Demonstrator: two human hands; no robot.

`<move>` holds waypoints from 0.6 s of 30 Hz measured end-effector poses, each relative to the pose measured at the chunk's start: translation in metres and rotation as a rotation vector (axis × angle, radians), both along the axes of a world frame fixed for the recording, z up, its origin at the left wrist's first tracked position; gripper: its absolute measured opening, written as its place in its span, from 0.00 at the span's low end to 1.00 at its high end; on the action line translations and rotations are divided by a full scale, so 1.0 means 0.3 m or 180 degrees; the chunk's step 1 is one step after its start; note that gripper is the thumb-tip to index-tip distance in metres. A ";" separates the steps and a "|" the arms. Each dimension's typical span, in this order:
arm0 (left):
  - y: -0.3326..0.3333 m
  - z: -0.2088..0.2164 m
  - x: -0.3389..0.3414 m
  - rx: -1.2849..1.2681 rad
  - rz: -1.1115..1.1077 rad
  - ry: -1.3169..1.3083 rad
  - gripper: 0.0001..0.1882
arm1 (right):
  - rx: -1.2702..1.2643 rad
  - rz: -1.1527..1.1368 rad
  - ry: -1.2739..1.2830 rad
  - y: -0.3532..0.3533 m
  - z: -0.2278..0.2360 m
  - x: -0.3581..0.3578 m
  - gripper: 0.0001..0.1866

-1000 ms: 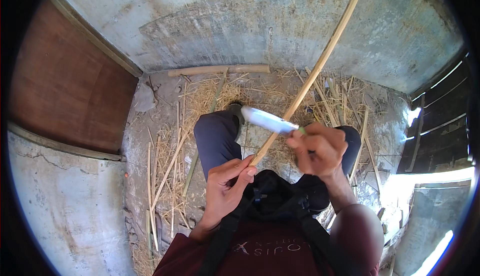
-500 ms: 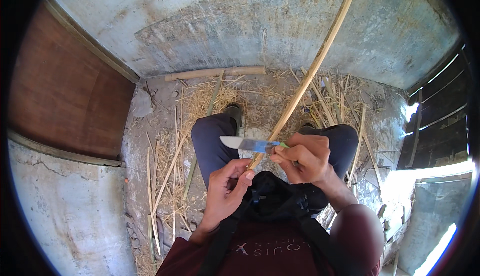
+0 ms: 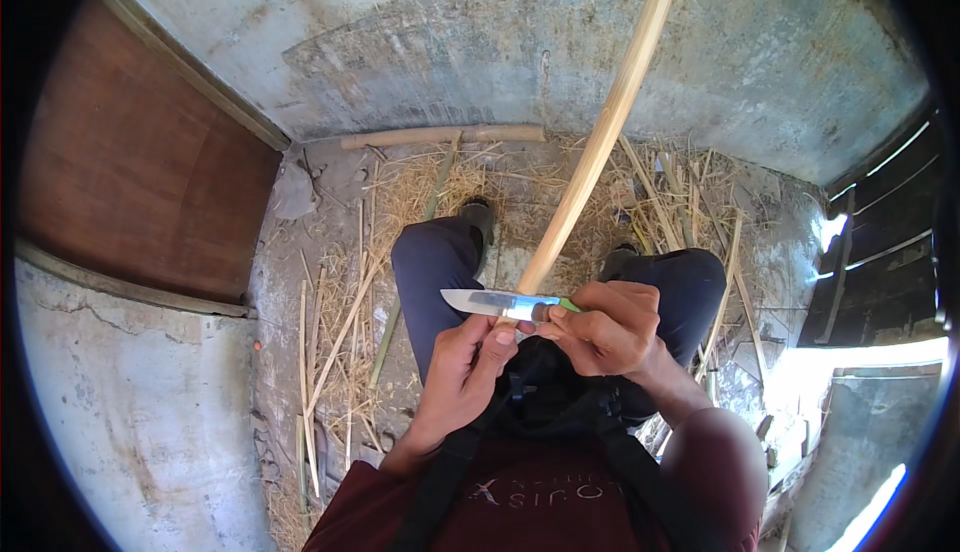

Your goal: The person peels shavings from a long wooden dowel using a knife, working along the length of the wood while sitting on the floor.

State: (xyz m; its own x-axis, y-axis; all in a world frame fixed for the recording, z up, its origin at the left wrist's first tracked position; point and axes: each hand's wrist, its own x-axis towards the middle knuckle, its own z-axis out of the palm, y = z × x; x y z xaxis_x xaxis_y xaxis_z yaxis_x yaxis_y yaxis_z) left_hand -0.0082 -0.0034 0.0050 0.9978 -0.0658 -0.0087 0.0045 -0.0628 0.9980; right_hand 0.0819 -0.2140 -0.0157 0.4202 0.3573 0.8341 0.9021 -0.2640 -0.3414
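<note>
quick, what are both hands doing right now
Left hand: closed, holding the wooden stick's near end.
Right hand: closed around the knife's handle.

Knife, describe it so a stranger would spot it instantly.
From the grey wall, follow the long pale stick down to the left hand. There, the right hand holds the knife across the stick, tip pointing left. Unlike the stick, it has a shiny blade.

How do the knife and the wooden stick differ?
The stick is long and pale tan; the knife is much shorter, with a shiny blade. The stick runs steeply up the picture; the knife lies nearly level across it. Both are held: stick in left hand, knife in right hand.
</note>
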 end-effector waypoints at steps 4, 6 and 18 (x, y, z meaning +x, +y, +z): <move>-0.009 -0.023 0.001 0.0259 0.0216 -0.0275 0.10 | -0.0065 -0.0051 -0.0056 0.000 0.007 -0.008 0.16; -0.009 -0.027 0.009 0.0517 0.0289 -0.0541 0.11 | -0.0051 -0.0098 -0.0090 0.001 0.010 -0.008 0.16; -0.011 0.027 0.004 0.0710 0.0322 -0.0206 0.09 | 0.0203 -0.0399 -0.0230 -0.025 0.019 0.038 0.13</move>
